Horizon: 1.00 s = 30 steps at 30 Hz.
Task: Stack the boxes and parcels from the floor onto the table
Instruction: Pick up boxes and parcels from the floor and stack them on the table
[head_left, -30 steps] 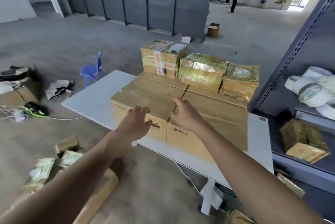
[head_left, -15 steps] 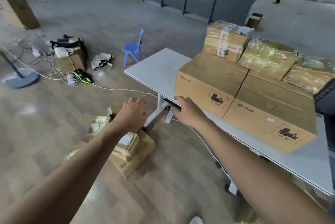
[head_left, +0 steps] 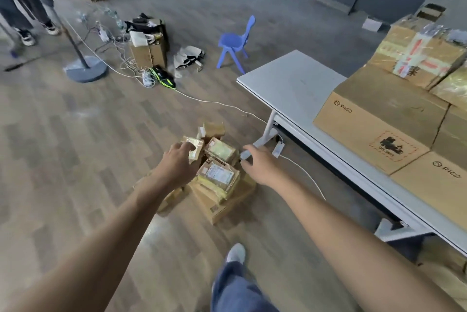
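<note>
Head view, looking down at the floor beside the table. I am holding both arms out forward and down, forearms bare, elbows nearly straight, so that they are converging on the pile of parcels (head_left: pixel 214 185) lying on the wooden floor just beside the table leg (head_left: pixel 268 132).

My left hand (head_left: pixel 178 164) is hanging palm down over the pile's left side, fingers loosely curled and gripping nothing. Its fingertips are overlapping the small taped parcel (head_left: pixel 196 149), and I cannot tell whether they are touching it. My right hand (head_left: pixel 257 166) is hovering palm down at the pile's right edge, fingers relaxed and slightly bent, holding nothing.

The labelled parcel (head_left: pixel 217 175) is lying label up on top of the pile, tilted, its long axis running from near left to far right. Under it the flat carton (head_left: pixel 222 204) is resting flat on the floor, one corner pointing toward me.

The white table (head_left: pixel 290 84) is standing to the right. It is carrying two Pico boxes (head_left: pixel 374 122) set side by side along its near edge, long axes running away from me, and a taped box (head_left: pixel 417 56) stacked on top behind them. A white cable (head_left: pixel 307 174) is trailing across the floor beneath the table's near edge.
</note>
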Tool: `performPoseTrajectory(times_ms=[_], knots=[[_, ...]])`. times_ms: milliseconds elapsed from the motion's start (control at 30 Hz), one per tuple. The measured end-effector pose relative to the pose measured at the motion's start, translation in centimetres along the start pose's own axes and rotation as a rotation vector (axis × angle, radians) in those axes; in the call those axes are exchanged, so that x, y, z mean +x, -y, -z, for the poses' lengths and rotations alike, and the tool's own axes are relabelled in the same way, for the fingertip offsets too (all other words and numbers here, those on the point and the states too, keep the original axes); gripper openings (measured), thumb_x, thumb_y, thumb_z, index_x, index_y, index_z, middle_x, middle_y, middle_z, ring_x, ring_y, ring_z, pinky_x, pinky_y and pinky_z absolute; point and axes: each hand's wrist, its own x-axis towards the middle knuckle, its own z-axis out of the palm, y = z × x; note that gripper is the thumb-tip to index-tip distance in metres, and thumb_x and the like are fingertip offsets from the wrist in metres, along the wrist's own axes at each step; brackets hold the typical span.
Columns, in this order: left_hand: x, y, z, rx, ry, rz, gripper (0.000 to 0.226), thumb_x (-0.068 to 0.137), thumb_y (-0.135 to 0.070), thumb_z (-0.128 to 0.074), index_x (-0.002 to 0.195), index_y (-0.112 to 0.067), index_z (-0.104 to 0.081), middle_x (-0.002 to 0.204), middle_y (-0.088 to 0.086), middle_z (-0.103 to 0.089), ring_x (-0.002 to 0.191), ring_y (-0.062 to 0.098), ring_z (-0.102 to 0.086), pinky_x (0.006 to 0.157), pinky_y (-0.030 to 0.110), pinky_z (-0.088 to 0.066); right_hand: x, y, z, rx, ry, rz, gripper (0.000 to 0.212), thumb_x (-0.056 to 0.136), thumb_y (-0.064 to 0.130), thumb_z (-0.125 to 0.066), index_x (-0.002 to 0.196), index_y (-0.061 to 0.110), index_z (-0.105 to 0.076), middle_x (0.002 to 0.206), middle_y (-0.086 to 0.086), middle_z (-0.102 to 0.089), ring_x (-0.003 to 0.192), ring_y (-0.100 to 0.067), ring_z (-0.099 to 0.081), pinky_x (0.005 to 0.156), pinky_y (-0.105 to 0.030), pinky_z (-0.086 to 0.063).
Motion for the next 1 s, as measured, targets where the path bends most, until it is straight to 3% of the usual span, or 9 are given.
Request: performPoseTrajectory(times_ms=[167,300,500,633,833,933,1000], knots=[[4.8,2.3,-1.2,0.075,0.095,0.061,0.043,0.091,-0.026,-0.052,0.133,-0.014,-0.047,0.133,0.016,-0.046,0.12,0.036,-0.046,0.101,0.043,-0.039,6.2,-0.7,-2.8,0.051,0.078,-0.039,0.05,0.097,0.039,-0.044,0.144,0.024,-0.034,0.142,-0.012,-0.038,0.119,-0.031,-0.05,0.096,-0.046,-0.046],[9.6,3.3,-3.0,0.083,0.156,0.084,0.042,0.09,-0.021,-0.052,0.131,-0.017,-0.047,0.132,0.012,-0.047,0.119,0.032,-0.047,0.097,0.039,-0.04,11.1,-2.1,-4.7,0.023,0.139,-0.085,0.051,0.099,0.041,-0.038,0.147,0.025,-0.031,0.145,-0.01,-0.036,0.123,-0.028,-0.047,0.092,-0.037,-0.042],[17.2,4.4,-7.2,0.046,0.268,0.059,0.039,0.091,-0.024,-0.052,0.129,-0.018,-0.046,0.128,0.01,-0.046,0.114,0.029,-0.048,0.091,0.036,-0.04,15.9,-5.4,-8.4,0.039,0.175,-0.171,0.044,0.099,0.038,-0.036,0.14,0.023,-0.041,0.128,-0.011,-0.047,0.113,-0.027,-0.051,0.093,-0.038,-0.045],[22.7,7.0,-12.7,0.06,0.368,0.041,0.043,0.093,-0.026,-0.05,0.134,-0.019,-0.043,0.134,0.009,-0.044,0.121,0.03,-0.047,0.098,0.043,-0.042,19.3,-8.7,-13.4,0.142,0.189,-0.284,0.043,0.098,0.035,-0.042,0.14,0.026,-0.042,0.13,-0.01,-0.047,0.119,-0.027,-0.05,0.089,-0.033,-0.041],[31.1,14.1,-23.9,0.119,0.55,0.025,0.044,0.091,-0.019,-0.051,0.134,-0.014,-0.043,0.133,0.013,-0.041,0.124,0.032,-0.042,0.098,0.038,-0.037,25.0,-14.1,-23.3,0.302,0.269,-0.466,0.055,0.098,0.039,-0.045,0.149,0.028,-0.029,0.142,-0.008,-0.043,0.124,-0.024,-0.049,0.093,-0.032,-0.04],[34.2,17.7,-28.6,0.154,0.581,0.039,0.047,0.089,-0.017,-0.05,0.135,-0.015,-0.043,0.137,0.012,-0.037,0.127,0.033,-0.039,0.1,0.039,-0.037,27.0,-16.0,-27.8,0.395,0.21,-0.573,0.057,0.098,0.039,-0.048,0.149,0.023,-0.029,0.146,-0.007,-0.043,0.127,-0.026,-0.049,0.088,-0.029,-0.038],[35.7,19.9,-31.0,0.156,0.616,0.083,0.048,0.087,-0.018,-0.049,0.134,-0.016,-0.044,0.135,0.011,-0.039,0.124,0.032,-0.043,0.093,0.036,-0.044,28.0,-16.9,-30.4,0.455,0.16,-0.654,0.052,0.098,0.036,-0.048,0.145,0.017,-0.035,0.142,-0.007,-0.049,0.125,-0.026,-0.051,0.084,-0.026,-0.036]])
